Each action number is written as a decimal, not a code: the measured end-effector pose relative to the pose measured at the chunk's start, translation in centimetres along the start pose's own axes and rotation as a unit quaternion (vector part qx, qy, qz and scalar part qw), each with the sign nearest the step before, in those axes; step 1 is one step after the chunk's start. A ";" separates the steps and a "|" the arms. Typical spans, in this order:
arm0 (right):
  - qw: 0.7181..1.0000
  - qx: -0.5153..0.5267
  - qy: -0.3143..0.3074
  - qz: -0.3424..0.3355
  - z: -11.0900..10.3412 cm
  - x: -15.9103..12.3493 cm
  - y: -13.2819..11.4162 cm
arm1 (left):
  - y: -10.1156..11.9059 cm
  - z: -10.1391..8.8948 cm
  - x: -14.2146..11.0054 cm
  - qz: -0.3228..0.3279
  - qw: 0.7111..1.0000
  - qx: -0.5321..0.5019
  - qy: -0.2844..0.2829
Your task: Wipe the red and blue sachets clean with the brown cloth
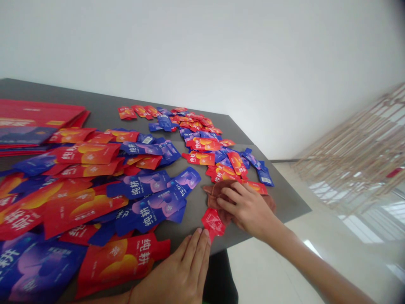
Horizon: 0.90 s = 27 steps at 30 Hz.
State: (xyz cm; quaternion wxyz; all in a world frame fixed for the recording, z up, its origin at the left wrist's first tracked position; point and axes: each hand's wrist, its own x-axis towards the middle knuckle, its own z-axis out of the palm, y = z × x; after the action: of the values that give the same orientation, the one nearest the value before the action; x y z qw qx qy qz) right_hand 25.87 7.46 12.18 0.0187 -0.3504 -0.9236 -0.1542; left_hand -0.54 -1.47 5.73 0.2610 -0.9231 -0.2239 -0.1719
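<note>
Many flat spouted sachets in red-orange point(85, 211) and blue-purple point(152, 209) lie scattered over a grey tabletop point(196, 207), printed with white Chinese lettering. My right hand point(248, 207) lies over a crumpled reddish-brown sachet point(217, 194), whose ends stick out on both sides of the fingers. My left hand point(180, 270) rests flat, fingers together, beside a large red sachet point(122, 264). Its fingertips nearly touch a small red sachet point(213, 223) lying between my hands. The sachet under my right palm is partly hidden.
A stack of flat red cartons point(41, 114) lies at the far left of the table. The table's corner and edge run close to my right hand. Beyond it are a pale tiled floor point(268, 270) and a wooden lattice screen point(354, 147).
</note>
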 end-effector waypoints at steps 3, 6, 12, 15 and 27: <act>1.000 0.014 -0.023 0.015 0.1 0.1 1.3 | 0.0 0.0 0.0 0.005 1.000 0.000 0.003; 0.999 0.010 -0.024 0.027 0.1 0.2 1.3 | -0.1 0.3 -0.1 0.005 1.000 -0.006 -0.003; 0.999 -0.017 -0.004 0.027 -0.2 -0.1 -0.8 | -0.3 0.7 0.1 0.007 1.000 -0.007 0.005; 0.999 -0.037 0.000 0.011 -0.7 -0.4 -2.2 | -0.3 0.5 0.1 0.007 1.000 -0.009 0.005; 0.999 -0.004 0.009 -0.041 -1.2 -0.7 -5.8 | 0.1 0.8 -0.3 0.006 0.999 -0.014 0.035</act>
State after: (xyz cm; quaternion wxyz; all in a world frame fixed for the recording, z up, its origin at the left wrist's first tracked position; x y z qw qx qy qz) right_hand 22.50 2.54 11.66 0.0192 -0.3112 -0.9363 -0.1616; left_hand -0.57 -1.15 4.90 0.2568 -0.9214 -0.2065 -0.2058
